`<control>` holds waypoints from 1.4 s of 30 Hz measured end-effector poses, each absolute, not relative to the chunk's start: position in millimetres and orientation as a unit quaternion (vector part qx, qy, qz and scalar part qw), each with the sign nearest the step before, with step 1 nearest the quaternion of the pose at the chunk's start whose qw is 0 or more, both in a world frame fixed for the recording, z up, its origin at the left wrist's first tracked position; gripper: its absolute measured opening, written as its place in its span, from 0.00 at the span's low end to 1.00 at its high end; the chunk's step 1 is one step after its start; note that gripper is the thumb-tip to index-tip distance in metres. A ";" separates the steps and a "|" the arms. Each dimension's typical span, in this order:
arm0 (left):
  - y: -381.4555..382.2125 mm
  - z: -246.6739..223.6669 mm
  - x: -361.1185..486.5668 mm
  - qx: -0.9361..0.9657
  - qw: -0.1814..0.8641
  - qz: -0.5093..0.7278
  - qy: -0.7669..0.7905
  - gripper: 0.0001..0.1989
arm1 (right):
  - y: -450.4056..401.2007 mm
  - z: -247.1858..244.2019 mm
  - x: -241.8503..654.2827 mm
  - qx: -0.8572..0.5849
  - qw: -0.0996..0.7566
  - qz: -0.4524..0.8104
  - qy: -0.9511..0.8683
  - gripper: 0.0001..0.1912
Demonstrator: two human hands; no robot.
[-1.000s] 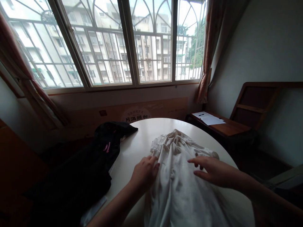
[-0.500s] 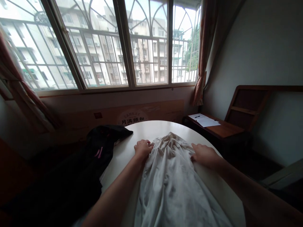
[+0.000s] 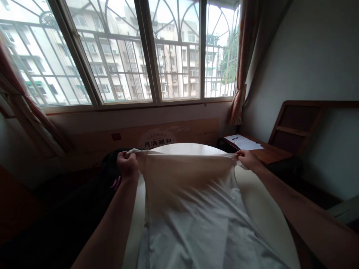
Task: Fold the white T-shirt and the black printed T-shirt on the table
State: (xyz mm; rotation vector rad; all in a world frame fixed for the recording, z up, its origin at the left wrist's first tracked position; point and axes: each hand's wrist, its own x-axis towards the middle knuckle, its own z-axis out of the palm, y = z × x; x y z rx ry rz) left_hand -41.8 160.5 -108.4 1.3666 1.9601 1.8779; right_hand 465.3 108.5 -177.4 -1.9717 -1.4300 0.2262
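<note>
A thin white garment is stretched wide over the round white table. Its far edge runs taut between my two hands, lifted a little off the tabletop. My left hand is closed on the far left corner, with a bunch of cloth showing above the fingers. At the far right corner, my right hand pinches the cloth, and a small flap hangs below the fingers. Diagonal creases cross the middle of the fabric. The near end runs out of view at the bottom.
Black clothing with a pink mark is heaped left of the table. On the right stands a low wooden table with white papers and a pen on it. A printed cardboard panel leans below the barred window.
The garment's far end was gathered in folds on the table. My hands have moved apart, each now gripping a corner, and the far edge is raised and pulled straight.
</note>
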 end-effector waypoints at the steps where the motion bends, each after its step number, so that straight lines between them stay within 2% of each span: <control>1: 158.5 -106.6 -47.2 0.445 0.041 0.617 0.648 0.09 | 110.5 -176.4 466.4 -0.760 0.350 0.082 -0.541 0.16; 4: 151.0 -106.9 -55.8 0.469 0.017 0.576 0.669 0.13 | 109.0 -174.8 463.9 -0.777 0.309 0.072 -0.544 0.15; 6: 145.1 -109.4 -56.1 0.516 0.007 0.513 0.686 0.16 | 105.0 -172.9 460.1 -0.794 0.221 0.068 -0.562 0.13; 9: 136.2 -112.5 -49.5 0.622 -0.030 0.254 0.740 0.15 | 100.1 -165.7 452.8 -0.820 0.082 0.060 -0.564 0.10; 11: 131.9 -114.0 -40.6 0.660 -0.051 0.091 0.744 0.14 | 99.7 -157.7 444.8 -0.828 0.039 0.041 -0.558 0.10; 12: 130.6 -115.1 -34.9 0.671 -0.058 0.047 0.737 0.14 | 100.6 -153.2 439.2 -0.827 0.032 0.031 -0.561 0.11; 14: 129.4 -119.1 -21.0 0.693 -0.063 0.041 0.717 0.14 | 104.9 -144.9 423.6 -0.808 0.032 0.023 -0.588 0.14; 17: 129.9 -132.6 2.2 0.733 -0.078 0.049 0.674 0.17 | 117.6 -140.5 391.5 -0.738 0.084 0.052 -0.668 0.19; 19: 130.3 -145.8 14.9 0.756 -0.080 0.062 0.646 0.19 | 128.0 -145.6 368.8 -0.692 0.112 0.071 -0.709 0.24; 23: 130.5 -168.0 23.5 0.798 -0.059 0.079 0.595 0.21 | 142.9 -165.8 337.7 -0.652 0.116 0.101 -0.742 0.32; 29: 132.5 -167.3 12.7 0.851 -0.001 0.118 0.512 0.20 | 140.0 -162.7 341.2 -0.581 0.120 0.180 -0.784 0.25; 34: 131.9 -152.1 9.6 0.879 0.057 0.090 0.464 0.16 | 132.5 -139.1 356.3 -0.513 0.001 0.330 -0.792 0.18; 37: 129.4 -143.2 14.2 0.890 0.086 0.066 0.443 0.12 | 132.5 -135.6 359.2 -0.508 -0.024 0.361 -0.782 0.18; 39: 127.3 -143.4 19.7 0.886 0.081 0.078 0.450 0.09 | 134.5 -137.9 358.1 -0.515 0.011 0.348 -0.784 0.21; 42: 125.3 -155.3 27.4 0.872 0.063 0.122 0.470 0.16 | 137.0 -143.5 353.9 -0.518 0.058 0.325 -0.789 0.35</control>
